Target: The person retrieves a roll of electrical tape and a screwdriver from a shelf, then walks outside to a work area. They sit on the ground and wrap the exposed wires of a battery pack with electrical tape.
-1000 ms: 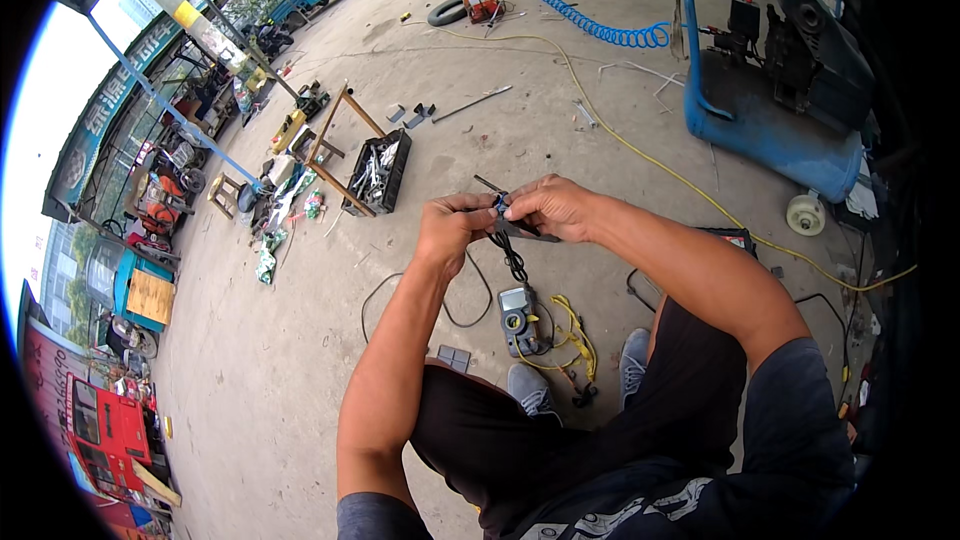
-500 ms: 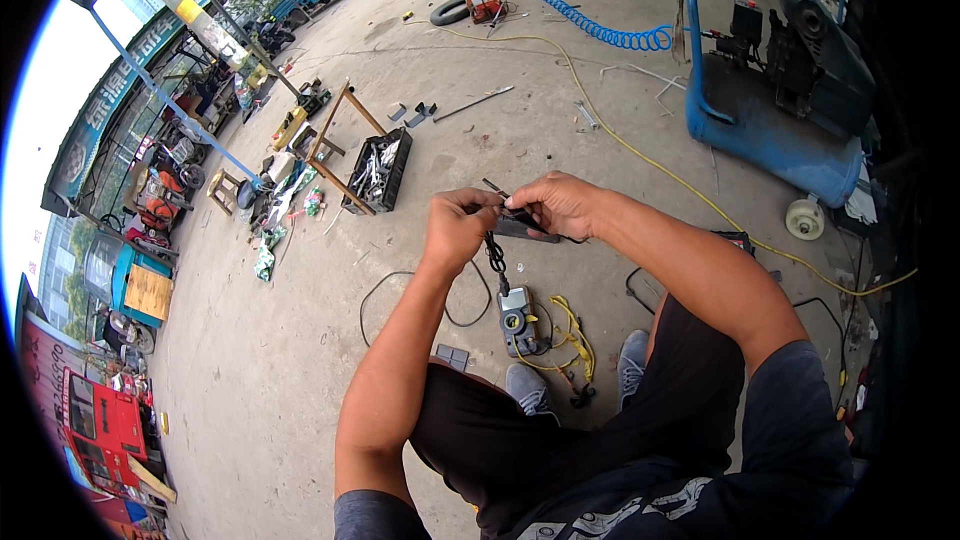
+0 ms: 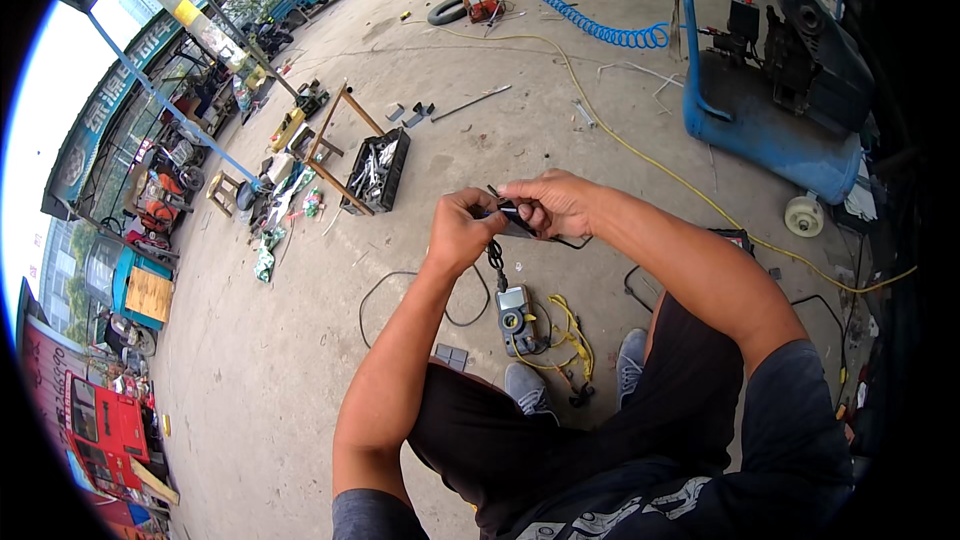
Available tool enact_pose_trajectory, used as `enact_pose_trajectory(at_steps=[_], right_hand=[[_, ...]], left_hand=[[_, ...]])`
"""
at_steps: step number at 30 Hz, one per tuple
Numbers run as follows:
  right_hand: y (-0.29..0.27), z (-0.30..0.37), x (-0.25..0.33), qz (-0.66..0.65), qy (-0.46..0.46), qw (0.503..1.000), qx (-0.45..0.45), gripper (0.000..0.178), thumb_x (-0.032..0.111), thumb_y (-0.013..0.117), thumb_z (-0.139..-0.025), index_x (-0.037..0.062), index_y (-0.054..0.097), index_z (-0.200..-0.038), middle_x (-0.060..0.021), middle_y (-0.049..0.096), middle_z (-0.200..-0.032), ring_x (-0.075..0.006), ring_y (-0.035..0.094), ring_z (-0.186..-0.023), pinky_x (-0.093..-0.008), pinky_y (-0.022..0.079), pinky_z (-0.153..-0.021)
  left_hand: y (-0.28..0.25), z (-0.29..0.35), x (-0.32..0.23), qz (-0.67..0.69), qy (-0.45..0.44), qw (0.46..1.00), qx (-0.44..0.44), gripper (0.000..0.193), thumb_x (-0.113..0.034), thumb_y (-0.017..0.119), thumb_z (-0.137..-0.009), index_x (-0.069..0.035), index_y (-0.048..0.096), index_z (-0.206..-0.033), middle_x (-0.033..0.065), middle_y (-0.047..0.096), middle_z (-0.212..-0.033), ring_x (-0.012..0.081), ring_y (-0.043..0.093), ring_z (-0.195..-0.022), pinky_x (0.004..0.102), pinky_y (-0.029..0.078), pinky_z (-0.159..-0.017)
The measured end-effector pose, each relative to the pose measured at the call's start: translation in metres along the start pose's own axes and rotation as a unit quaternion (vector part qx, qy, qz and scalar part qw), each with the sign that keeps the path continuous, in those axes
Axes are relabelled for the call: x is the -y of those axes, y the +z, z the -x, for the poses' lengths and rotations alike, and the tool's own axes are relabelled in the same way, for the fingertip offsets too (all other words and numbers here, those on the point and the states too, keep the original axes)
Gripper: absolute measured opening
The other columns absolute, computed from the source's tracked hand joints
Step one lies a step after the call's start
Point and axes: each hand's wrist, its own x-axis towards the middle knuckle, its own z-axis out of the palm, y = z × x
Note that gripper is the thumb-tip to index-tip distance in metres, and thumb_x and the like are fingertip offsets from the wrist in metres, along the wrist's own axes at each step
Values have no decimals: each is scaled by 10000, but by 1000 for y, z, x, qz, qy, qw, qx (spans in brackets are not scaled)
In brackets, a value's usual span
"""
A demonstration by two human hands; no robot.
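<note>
In front of my knees, my left hand [image 3: 465, 228] and my right hand [image 3: 553, 204] meet, both with fingers closed. Between them is a thin black cable [image 3: 497, 258]; its exact end is partly hidden by my fingers. The cable hangs in a bundle under my left hand and runs down to a grey-yellow handheld meter [image 3: 513, 302] on the ground. Another stretch of black cord shows below my right hand. Behind my fingertips a dark grey block is partly covered. Yellow test leads [image 3: 572, 332] with clips lie beside the meter, near my shoes.
A black crate of wrenches [image 3: 378, 170] stands left, against a wooden stool frame [image 3: 330, 155]. On the right is a blue air compressor [image 3: 770, 120] with a coiled blue hose [image 3: 600, 30]. A yellow hose [image 3: 650, 160] crosses the concrete. A small grey square pad [image 3: 451, 355] lies by my left knee.
My right hand's fingers have curled in and shifted slightly left against my left hand. My left hand stays almost in place, and the meter has not moved on the ground.
</note>
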Motion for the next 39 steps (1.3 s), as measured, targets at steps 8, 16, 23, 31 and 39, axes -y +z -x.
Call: enact_pose_trajectory(at_steps=[8,16,23,31,39], right_hand=[[-2,12,17,-69,-130,983,112,298,327,638,-937,69,625,-1086,13,589,-803,-54,464,-574,-286,470,-682],[-18,-11,0,197,-120,973,20,189,184,681,-862,17,683,-953,-20,659,-812,-77,573,-678,-242,471,-633],[-15,-13,-4,139,-111,983,38,162,179,637,-887,24,648,-842,-52,647,-793,-124,621,-701,-266,490,-633],[-9,-14,-6,64,-121,990,22,124,154,658,-863,37,632,-831,-33,603,-736,-112,575,-636,-263,452,-585],[-6,-19,-10,55,-171,983,21,101,85,694,-813,20,617,-813,-39,575,-685,-116,536,-584,-253,414,-533]], left_hand=[[1,1,-1,128,-81,988,-8,210,-143,651,-901,-11,639,-738,10,587,-654,80,494,-584,241,382,-552],[0,0,2,245,-99,964,7,229,-183,628,-939,-11,635,-787,49,601,-723,128,522,-642,266,407,-619],[1,0,0,236,-97,967,0,255,-184,629,-938,-18,644,-745,35,595,-684,108,480,-629,261,366,-614],[-2,-1,4,191,-83,978,-4,279,-200,636,-936,-18,644,-725,17,577,-654,92,448,-606,259,342,-581],[-2,-1,4,132,-59,989,-15,289,-200,639,-933,-14,648,-712,1,565,-630,83,430,-579,262,323,-539]])
